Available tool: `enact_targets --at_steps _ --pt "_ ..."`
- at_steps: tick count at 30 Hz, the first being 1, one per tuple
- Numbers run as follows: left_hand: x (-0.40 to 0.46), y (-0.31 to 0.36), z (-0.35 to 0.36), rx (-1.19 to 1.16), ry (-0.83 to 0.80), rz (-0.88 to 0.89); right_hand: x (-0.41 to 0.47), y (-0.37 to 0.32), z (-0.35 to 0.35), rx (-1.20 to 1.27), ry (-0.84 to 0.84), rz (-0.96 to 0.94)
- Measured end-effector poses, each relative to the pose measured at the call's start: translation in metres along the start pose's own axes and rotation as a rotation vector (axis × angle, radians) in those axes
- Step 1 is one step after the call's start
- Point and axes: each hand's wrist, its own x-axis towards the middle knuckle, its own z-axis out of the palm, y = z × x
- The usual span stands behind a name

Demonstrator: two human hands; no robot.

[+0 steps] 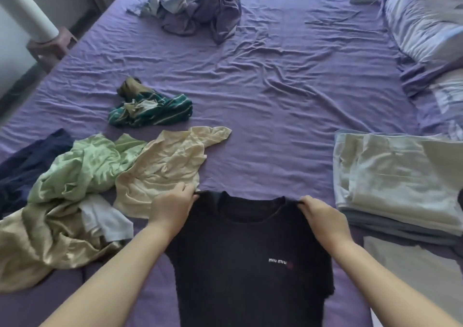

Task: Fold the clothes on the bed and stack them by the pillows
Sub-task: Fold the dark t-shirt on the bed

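Both hands pinch the shoulders of a black knit T-shirt with small white lettering [248, 259], spread front-up on the purple bedsheet [275, 81].

Left hand [171, 207] and right hand [323, 217] reach forward on straight arms, fingers curled over the shoulder seams. Crumpled cream [162, 168], green [85, 166] and olive [37, 246] garments lie just left; a folded pale stack [395, 176] sits right, near the striped pillows [426, 20]. The shirt's hem is cut off below.

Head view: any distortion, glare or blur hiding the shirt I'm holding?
Head view: wide-angle bend curves the bed edges; soft daylight, no glare; the black shirt is dark but its white logo reads; left hand and right hand look sharp, only slight softness overall.
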Motion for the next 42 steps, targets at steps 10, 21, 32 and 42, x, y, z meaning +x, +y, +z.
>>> enact_targets --at_steps 10,21,32,42 --pt "0.104 -0.001 0.09 0.112 0.007 0.004 0.103 0.009 0.049 -0.139 0.14 -0.057" --pt "0.047 0.074 0.183 -0.001 -0.224 0.203 0.086 0.028 0.1 -0.168 0.265 -0.038" --pt "0.018 0.106 0.159 -0.115 -0.309 0.476 0.061 0.051 0.048 -0.304 0.162 -0.138" --pt "0.044 0.156 0.173 0.035 -0.432 0.53 0.063 0.059 0.056 -0.382 -0.044 -0.024"
